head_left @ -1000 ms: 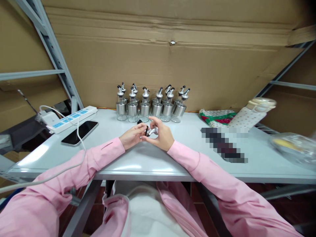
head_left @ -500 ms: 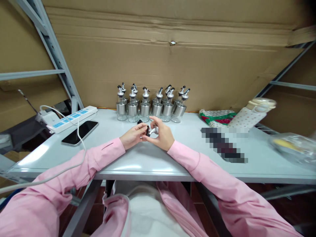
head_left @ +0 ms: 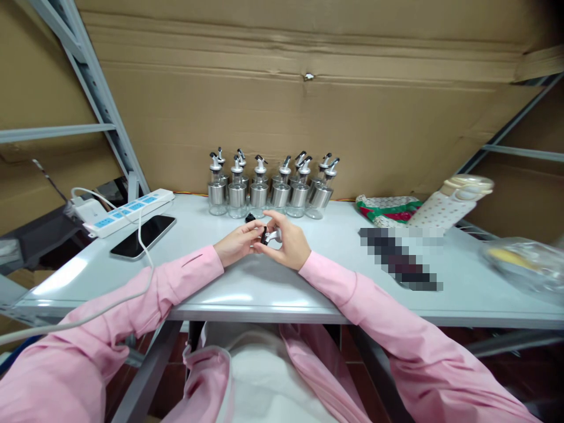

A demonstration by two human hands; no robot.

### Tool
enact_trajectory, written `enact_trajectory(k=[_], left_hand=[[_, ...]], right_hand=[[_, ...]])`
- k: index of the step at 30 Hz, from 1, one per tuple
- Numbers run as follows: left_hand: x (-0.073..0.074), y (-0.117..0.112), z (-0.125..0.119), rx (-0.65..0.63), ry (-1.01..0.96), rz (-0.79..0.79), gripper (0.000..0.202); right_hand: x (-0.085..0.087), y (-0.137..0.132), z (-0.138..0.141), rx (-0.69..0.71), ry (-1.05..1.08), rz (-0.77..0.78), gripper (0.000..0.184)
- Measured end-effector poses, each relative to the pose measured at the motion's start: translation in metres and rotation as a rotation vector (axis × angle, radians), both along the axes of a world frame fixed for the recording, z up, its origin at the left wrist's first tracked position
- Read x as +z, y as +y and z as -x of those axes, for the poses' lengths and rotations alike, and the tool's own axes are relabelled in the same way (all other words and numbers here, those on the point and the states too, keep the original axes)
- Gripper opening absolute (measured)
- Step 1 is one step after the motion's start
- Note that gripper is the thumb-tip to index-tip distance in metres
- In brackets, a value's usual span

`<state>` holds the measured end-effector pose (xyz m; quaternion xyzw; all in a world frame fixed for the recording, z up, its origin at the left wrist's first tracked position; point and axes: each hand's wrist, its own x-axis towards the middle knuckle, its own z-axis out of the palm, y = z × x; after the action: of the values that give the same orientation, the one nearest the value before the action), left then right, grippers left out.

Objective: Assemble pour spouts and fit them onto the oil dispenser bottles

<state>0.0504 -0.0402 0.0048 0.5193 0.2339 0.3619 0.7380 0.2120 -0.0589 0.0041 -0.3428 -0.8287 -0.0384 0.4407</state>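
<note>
My left hand (head_left: pixel 238 244) and my right hand (head_left: pixel 288 239) meet over the front middle of the table, both closed on one small bottle pourer (head_left: pixel 274 235). Its silver-grey body lies in the curl of my right thumb and fingers. My left fingertips pinch around its black end, which they partly hide. Just beyond my left fingers is a small black piece (head_left: pixel 250 217); whether they touch it I cannot tell. Behind the hands stand several glass oil bottles (head_left: pixel 237 197) with steel sleeves and silver-and-black pourers on top.
On the left lie a power strip (head_left: pixel 132 212) and a phone (head_left: pixel 144 237), with a white cable (head_left: pixel 140 232) running over my left sleeve. A patterned cloth (head_left: pixel 388 208), a dotted drinking bottle (head_left: pixel 445 202), a blurred-out dark item (head_left: pixel 399 258) and a plastic-wrapped thing (head_left: pixel 529 264) are to the right.
My right fingers have shifted slightly down around the pourer, and it has turned a little between the hands. Everything else stays in place.
</note>
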Motion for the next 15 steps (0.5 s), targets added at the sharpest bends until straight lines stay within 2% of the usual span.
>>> enact_trajectory(k=[15], left_hand=[[0.0025, 0.0018, 0.0029, -0.014, 0.011, -0.009, 0.026]], right_hand=[[0.0003, -0.002, 0.0005, 0.026, -0.017, 0.029, 0.064]])
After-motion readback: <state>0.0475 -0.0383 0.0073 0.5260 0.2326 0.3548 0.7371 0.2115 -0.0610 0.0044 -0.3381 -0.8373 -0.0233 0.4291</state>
